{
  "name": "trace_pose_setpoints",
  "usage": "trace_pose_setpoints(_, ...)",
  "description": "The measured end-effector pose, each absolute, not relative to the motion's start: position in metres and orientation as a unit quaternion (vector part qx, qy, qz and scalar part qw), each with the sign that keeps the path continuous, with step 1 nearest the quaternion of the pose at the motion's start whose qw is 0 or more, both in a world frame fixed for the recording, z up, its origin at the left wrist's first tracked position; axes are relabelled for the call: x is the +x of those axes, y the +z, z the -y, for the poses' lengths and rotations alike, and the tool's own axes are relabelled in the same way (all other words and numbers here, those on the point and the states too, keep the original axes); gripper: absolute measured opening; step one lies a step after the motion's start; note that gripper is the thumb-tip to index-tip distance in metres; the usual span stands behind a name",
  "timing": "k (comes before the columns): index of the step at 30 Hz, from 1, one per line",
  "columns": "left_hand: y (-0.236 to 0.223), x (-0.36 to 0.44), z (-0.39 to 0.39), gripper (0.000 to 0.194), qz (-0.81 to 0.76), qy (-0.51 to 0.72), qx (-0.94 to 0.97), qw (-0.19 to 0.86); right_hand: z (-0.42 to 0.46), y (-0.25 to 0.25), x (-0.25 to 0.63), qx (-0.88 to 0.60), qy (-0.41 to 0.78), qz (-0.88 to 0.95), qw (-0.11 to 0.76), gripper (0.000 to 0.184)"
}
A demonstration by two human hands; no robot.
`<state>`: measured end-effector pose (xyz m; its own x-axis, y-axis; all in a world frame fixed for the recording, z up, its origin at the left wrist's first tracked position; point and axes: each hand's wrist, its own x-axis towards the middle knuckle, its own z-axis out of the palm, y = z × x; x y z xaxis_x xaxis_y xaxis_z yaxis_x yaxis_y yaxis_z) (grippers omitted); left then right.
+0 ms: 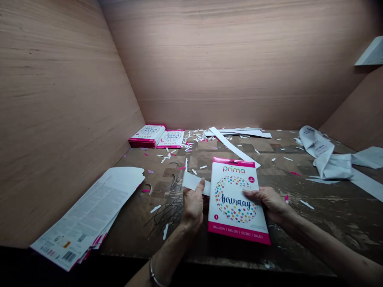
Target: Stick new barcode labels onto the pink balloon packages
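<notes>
A white balloon packet (236, 199) with a pink band at top and bottom lies tilted on the worn table (317, 223), printed "prima" above a ring of coloured dots. My right hand (267, 203) grips its right edge, with the fingers across the front. My left hand (193, 205) pinches a white paper strip (193, 180) between thumb and fingers. The strip's right end runs to the packet's left edge and passes out of sight behind it. The packet's underside is hidden.
Two pink-edged packets (155, 137) lie at the back left, and a loose pile of printed sheets (89, 215) sits at the left. Crumpled white paper (326, 159) lies at the right. White and pink scraps, long strips and dark wiry shreds (167, 209) litter the table between wooden walls.
</notes>
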<state>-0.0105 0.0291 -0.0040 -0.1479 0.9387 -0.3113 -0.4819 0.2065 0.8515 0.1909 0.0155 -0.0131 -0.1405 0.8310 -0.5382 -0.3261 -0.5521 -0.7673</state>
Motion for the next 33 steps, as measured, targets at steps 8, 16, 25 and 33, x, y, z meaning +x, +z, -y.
trace_pose_setpoints(8,-0.010,0.004,-0.025,0.029,-0.562,0.510,0.451,0.470,-0.031,-0.012,0.187,-0.691,0.515,0.498,0.093,0.040)
trace_pose_setpoints(16,-0.016,0.013,-0.027,0.011,-0.605,0.394,0.596,0.351,-0.017,-0.007,0.169,-0.681,0.029,0.732,0.016,0.038)
trace_pose_setpoints(25,-0.001,0.017,-0.031,0.033,-0.536,-0.121,0.834,-0.055,0.005,-0.039,0.173,-0.507,0.032,0.834,0.216,0.023)
trace_pose_setpoints(33,-0.008,0.023,-0.032,0.034,-0.525,-0.134,0.835,-0.092,0.011,-0.044,0.171,-0.495,0.122,0.838,0.195,0.035)
